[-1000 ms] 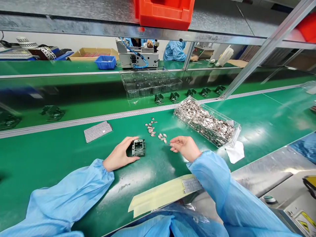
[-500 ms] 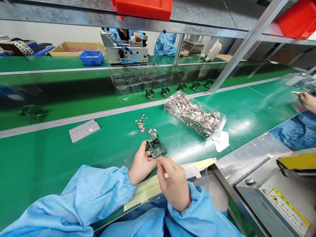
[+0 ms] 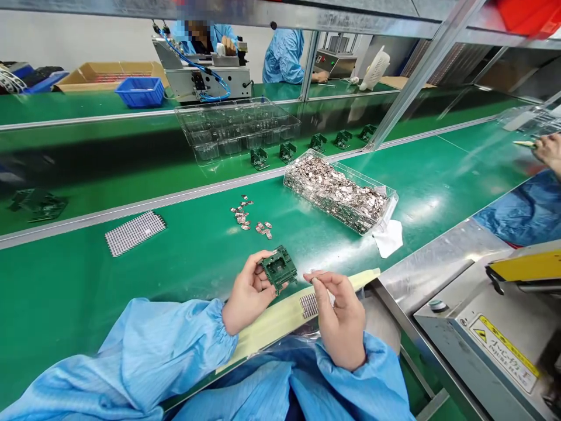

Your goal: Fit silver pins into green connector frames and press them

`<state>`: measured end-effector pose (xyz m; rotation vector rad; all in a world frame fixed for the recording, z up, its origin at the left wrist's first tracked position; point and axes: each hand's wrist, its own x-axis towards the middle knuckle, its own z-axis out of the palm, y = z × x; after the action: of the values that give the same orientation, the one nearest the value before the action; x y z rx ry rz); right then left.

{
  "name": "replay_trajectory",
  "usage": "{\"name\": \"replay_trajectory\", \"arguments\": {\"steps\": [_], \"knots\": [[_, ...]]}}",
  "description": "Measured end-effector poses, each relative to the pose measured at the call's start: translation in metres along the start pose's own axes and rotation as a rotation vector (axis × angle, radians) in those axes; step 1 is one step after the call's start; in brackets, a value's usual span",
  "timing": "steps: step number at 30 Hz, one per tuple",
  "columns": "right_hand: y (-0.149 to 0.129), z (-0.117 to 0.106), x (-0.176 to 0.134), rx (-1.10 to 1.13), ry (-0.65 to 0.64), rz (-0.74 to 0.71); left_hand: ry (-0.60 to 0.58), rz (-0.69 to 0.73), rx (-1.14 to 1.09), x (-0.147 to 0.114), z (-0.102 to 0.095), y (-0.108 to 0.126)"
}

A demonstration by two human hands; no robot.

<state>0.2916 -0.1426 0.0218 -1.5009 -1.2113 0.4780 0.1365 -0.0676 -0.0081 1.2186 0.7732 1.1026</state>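
My left hand (image 3: 246,297) grips a green circuit board assembly (image 3: 281,269) by its left and lower edges, tilted so its recessed middle faces me. To its right, apart from the board, my right hand (image 3: 342,318) has thumb and fingers pinched together. A tiny piece seems to sit at those fingertips, too small to name. Under the right hand lies a small sheet of light pieces in rows (image 3: 308,305), partly covered by the fingers. Beyond the board, small metal pieces (image 3: 241,216) are scattered on the green bench.
A clear box heaped with metal pieces (image 3: 342,193) stands behind, with white paper (image 3: 388,238) at its corner. A dotted sheet (image 3: 135,233) lies left. Several board assemblies (image 3: 287,152) and a clear tray (image 3: 236,131) are on the far strip. Another person's hand (image 3: 550,153) works at right.
My right hand has moved right, away from the board it was touching. The board has turned in my left hand, showing its recess more openly. The view has shifted slightly.
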Motion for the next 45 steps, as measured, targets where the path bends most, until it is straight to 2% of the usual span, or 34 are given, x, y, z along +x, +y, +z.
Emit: {"name": "replay_trajectory", "arguments": {"steps": [7,12,18,24,29,35,41,45], "knots": [[0.001,0.032,0.002,0.199,0.006,0.169,-0.088,0.008,0.030,-0.010,-0.002,-0.001],[-0.001,0.045,-0.002,0.193,0.060,0.165,-0.130,-0.018,0.010,-0.016,0.000,0.002],[-0.005,0.049,-0.006,0.111,0.125,0.105,-0.103,-0.004,0.030,-0.017,0.002,0.007],[-0.003,0.051,-0.008,0.027,0.105,0.076,-0.048,0.037,0.106,-0.016,0.003,0.007],[-0.001,0.050,-0.008,0.094,0.103,0.070,-0.052,0.023,0.100,-0.016,0.002,0.009],[0.004,0.047,-0.011,0.251,0.027,0.118,-0.012,-0.019,0.102,-0.016,0.003,0.009],[0.004,0.048,-0.011,0.252,0.068,0.104,-0.016,-0.007,0.100,-0.016,0.004,0.009],[0.002,0.050,-0.010,0.317,0.085,0.132,-0.001,0.003,0.174,-0.015,0.004,0.013]]}}
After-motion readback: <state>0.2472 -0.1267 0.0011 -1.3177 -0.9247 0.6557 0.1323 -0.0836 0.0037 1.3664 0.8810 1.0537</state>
